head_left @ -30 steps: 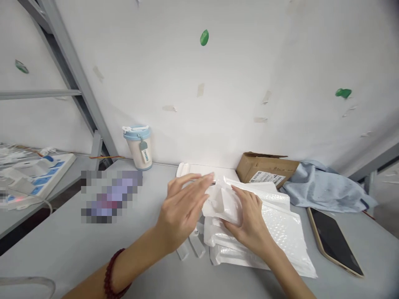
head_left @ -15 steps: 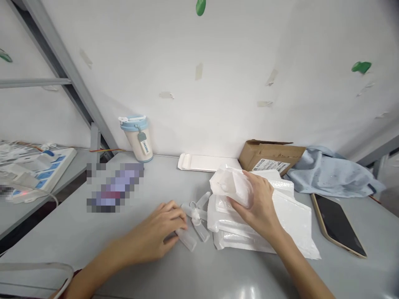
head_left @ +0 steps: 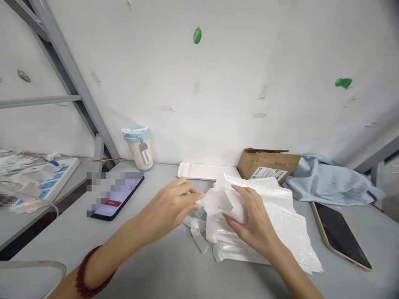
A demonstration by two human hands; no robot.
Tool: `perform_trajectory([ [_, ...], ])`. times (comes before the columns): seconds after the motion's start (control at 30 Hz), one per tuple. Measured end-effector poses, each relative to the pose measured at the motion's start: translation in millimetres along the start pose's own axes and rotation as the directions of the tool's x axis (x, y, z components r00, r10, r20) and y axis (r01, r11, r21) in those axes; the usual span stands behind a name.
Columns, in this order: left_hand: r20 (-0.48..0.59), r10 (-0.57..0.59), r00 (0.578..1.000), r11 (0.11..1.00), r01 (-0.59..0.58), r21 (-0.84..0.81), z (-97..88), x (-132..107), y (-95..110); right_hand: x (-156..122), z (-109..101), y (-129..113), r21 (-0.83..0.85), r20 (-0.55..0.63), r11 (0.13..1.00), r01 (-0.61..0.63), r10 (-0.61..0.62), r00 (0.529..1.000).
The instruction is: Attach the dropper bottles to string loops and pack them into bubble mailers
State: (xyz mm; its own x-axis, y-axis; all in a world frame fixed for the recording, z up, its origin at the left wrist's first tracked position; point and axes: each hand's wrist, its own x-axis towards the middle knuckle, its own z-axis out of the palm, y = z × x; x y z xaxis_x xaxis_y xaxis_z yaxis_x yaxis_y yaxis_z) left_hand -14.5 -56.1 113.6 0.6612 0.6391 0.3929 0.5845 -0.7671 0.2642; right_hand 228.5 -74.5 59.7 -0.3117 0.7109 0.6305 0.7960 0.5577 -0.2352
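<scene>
My right hand [head_left: 254,220] is wrapped round a small white translucent bag [head_left: 215,201], whose mouth gapes toward the left. At that mouth, my left hand [head_left: 174,205] pinches a small translucent plastic tube [head_left: 201,201]; fingers and bag cover most of it. Several similar translucent tubes [head_left: 199,241] lie on the table below, one with a white loop. Beneath the right hand is a stack of white bubble mailers [head_left: 280,224].
A phone with a lit screen [head_left: 120,197] and a cup with a blue lid [head_left: 139,149] stand left. Behind are a flat white box [head_left: 208,171], a cardboard box [head_left: 268,166] and a blue cloth [head_left: 333,182]. A dark phone [head_left: 341,236] lies right; a power strip [head_left: 52,182] far left.
My left hand has lifted a tube off the table and brought it up and right to the bag's mouth. My right hand still holds the bag. The view has tilted slightly up.
</scene>
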Motion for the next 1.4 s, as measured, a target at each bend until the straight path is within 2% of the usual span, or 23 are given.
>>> perform_trajectory([
  [0.07, -0.056, -0.007, 0.998, 0.999, 0.005, -0.045, 12.1, 7, 3, -1, 1, -4, 0.032, 0.038, 0.999, -0.008, 0.007, 0.999],
  [0.13, -0.144, -0.082, 0.986, 0.991, 0.066, -0.114, 24.1, 10, 9, -2, 1, -7, 0.055, 0.083, 0.998, -0.006, 0.001, 0.997],
  [0.23, -0.245, -0.052, 0.968, 0.985, 0.009, -0.172, 38.4, 12, 18, -1, 1, -10, 0.064, 0.131, 0.998, 0.001, -0.009, 0.991],
  [0.3, -0.269, -0.016, 0.963, 0.978, -0.041, -0.204, 44.9, 13, 23, -1, 2, -12, 0.054, 0.143, 0.998, 0.012, -0.019, 0.990],
  [0.37, -0.254, -0.077, 0.964, 0.960, 0.003, -0.280, 48.4, 13, 25, 0, 3, -13, 0.045, 0.149, 0.999, 0.022, -0.028, 0.988],
  [0.43, -0.211, -0.234, 0.949, 0.909, 0.137, -0.393, 49.4, 14, 25, 1, 2, -13, 0.042, 0.151, 0.999, 0.015, -0.021, 0.988],
  [0.53, -0.084, -0.482, 0.872, 0.742, 0.355, -0.570, 48.8, 13, 23, 3, -1, -13, 0.057, 0.126, 0.998, -0.018, 0.010, 0.992],
  [0.6, -0.018, -0.560, 0.828, 0.639, 0.418, -0.646, 49.3, 13, 23, 4, -4, -14, 0.075, 0.100, 0.996, -0.038, 0.031, 0.994],
  [0.63, -0.013, -0.574, 0.819, 0.619, 0.423, -0.662, 50.0, 13, 25, 4, -4, -15, 0.081, 0.087, 0.996, -0.040, 0.033, 0.996],
  [0.77, -0.102, -0.577, 0.810, 0.651, 0.381, -0.656, 55.0, 13, 30, 5, -4, -19, 0.074, 0.050, 0.997, 0.005, -0.008, 0.999],
  [0.83, -0.038, -0.562, 0.826, 0.581, 0.362, -0.729, 57.1, 14, 29, 4, -4, -21, 0.058, 0.046, 0.998, 0.031, -0.034, 0.998],
  [0.93, 0.140, -0.453, 0.881, 0.399, 0.340, -0.851, 58.1, 16, 28, 3, -3, -23, 0.014, 0.056, 0.998, 0.060, -0.061, 0.997],
  [1.0, 0.180, -0.421, 0.889, 0.365, 0.348, -0.864, 57.1, 18, 29, 3, -3, -23, -0.014, 0.064, 0.996, 0.087, -0.086, 0.994],
  [1.07, 0.162, -0.471, 0.867, 0.390, 0.370, -0.843, 55.3, 21, 30, 3, -3, -23, -0.043, 0.054, 0.990, 0.135, -0.132, 0.990],
  [1.13, 0.142, -0.561, 0.816, 0.393, 0.413, -0.821, 53.4, 23, 32, 3, -2, -24, -0.102, 0.019, 0.980, 0.172, -0.171, 0.985],
  [1.23, 0.155, -0.655, 0.739, 0.346, 0.476, -0.808, 52.5, 26, 31, 2, 1, -25, -0.215, -0.053, 0.961, 0.174, -0.189, 0.981],
  [1.3, 0.135, -0.665, 0.734, 0.335, 0.455, -0.825, 53.4, 28, 29, 2, 5, -24, -0.270, -0.082, 0.949, 0.161, -0.189, 0.979],
  [1.4, 0.079, -0.650, 0.756, 0.352, 0.391, -0.851, 56.0, 32, 28, 0, 11, -23, -0.348, -0.089, 0.926, 0.149, -0.191, 0.978],
])
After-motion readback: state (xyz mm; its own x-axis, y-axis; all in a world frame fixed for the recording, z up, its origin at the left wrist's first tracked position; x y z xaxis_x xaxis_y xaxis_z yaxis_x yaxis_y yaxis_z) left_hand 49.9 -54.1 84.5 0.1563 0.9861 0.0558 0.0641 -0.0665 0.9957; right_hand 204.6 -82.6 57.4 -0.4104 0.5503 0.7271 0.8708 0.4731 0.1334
